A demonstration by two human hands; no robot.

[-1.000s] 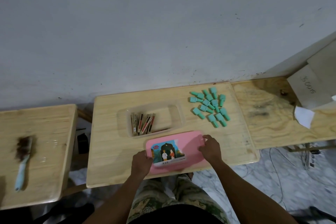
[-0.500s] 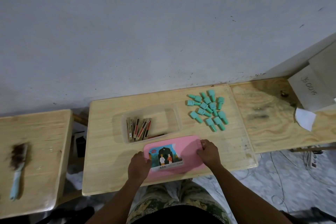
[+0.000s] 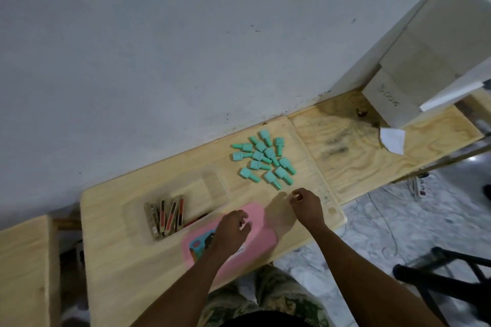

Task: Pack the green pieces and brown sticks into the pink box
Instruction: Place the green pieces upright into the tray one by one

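Nearest to the camera: camo trousers (image 3: 265, 302) and two bare forearms reaching out over the bench (image 3: 119, 260), which is pale wood. The pink box (image 3: 255, 244) sits right at the near edge, lid on, rounded corners, with a colourful picture label on top that's mostly hidden under the left hand (image 3: 232, 229). That hand rests on the lid with fingers loosely curled, not gripping anything as far as I can see. The right hand (image 3: 305, 206) is off the box, just to its right over bare wood, fingers curled in with thumb and forefinger close together; can't tell if there's anything pinched in there.

Just behind the box is a clear tray (image 3: 212, 186), see-through enough that the wood shows. The brown sticks (image 3: 166, 216) are in its left end, lying side by side, some with red stripes along them.

Further back and to the right, the green pieces (image 3: 264, 158) lie loose in a cluster on the bench, mint-coloured, each a blocky head with a narrower stem, pointing every which way. The closest one is just beyond the right hand's fingers.

Far right there's a white carton (image 3: 393, 103) with a paper scrap (image 3: 392, 139) by it.
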